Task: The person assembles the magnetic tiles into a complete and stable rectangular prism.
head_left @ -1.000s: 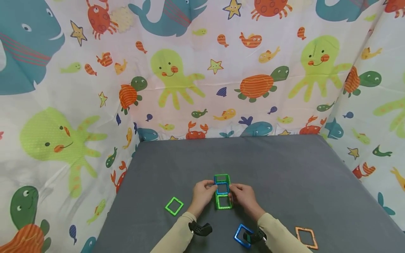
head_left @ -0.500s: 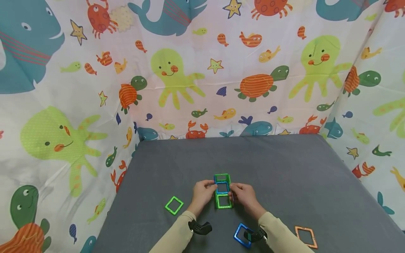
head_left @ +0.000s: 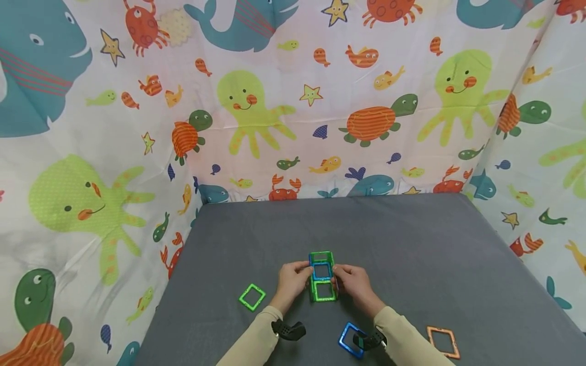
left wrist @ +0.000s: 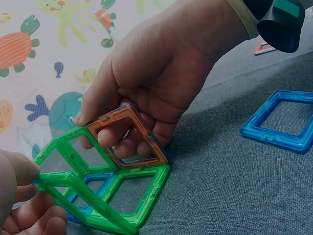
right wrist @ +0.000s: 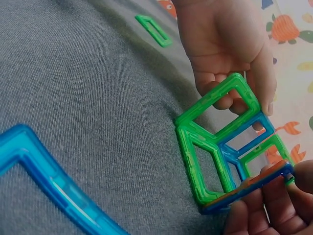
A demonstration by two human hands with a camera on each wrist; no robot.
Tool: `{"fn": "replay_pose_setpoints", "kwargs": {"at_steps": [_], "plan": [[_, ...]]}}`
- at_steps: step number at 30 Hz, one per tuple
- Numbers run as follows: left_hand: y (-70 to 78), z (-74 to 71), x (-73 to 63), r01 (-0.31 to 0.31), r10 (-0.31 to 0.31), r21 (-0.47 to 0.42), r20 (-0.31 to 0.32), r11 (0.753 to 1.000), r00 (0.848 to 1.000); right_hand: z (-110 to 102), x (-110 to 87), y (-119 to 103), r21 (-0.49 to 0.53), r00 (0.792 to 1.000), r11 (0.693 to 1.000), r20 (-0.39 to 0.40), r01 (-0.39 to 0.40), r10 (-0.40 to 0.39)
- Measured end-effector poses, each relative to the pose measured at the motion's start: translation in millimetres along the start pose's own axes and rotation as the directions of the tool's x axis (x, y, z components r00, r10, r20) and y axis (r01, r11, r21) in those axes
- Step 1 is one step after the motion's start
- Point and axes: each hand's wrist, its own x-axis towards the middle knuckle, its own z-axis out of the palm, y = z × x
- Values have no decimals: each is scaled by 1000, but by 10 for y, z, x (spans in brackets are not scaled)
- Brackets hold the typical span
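Several square magnetic tiles are joined into a box-like structure (head_left: 323, 280) on the grey surface, green and blue with an orange one at its right side. My left hand (head_left: 293, 282) pinches its left side. In the left wrist view, that hand's fingers (left wrist: 19, 169) hold the edge of a green tile (left wrist: 105, 213). From the right, my right hand (head_left: 357, 284) grips the orange tile (left wrist: 159, 155), its fingertips showing through the open frame. In the right wrist view, the upright green tile (right wrist: 182, 116) stands in front of my left fingers, partly hiding them.
A loose green square tile (head_left: 245, 305) lies left of my left hand. Near my right wrist is a loose blue tile (head_left: 344, 333), partly hidden by the wrist device (head_left: 370, 340). An orange tile (head_left: 456, 344) lies farther right. A sea-animal curtain (head_left: 270, 117) borders the table.
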Motion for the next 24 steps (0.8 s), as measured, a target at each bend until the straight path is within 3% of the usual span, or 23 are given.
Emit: {"fn": "replay_pose_setpoints", "kwargs": {"at_steps": [6, 18, 22, 24], "plan": [[11, -3, -17, -21, 21, -4, 14, 1000, 1000, 3, 4, 0, -3, 1000, 1000, -12, 3, -3], [-26, -10, -26, 1, -1, -34, 2, 999, 1000, 30, -7, 16, -6, 1000, 1000, -12, 5, -5], [-60, -53, -65, -30, 30, -27, 1, 999, 1000, -12, -18, 33, 6, 1000, 1000, 1, 4, -4], [-77, -123, -106, -73, 73, 30, -4, 997, 997, -64, -27, 42, 22, 1000, 1000, 10, 1, -2]]}}
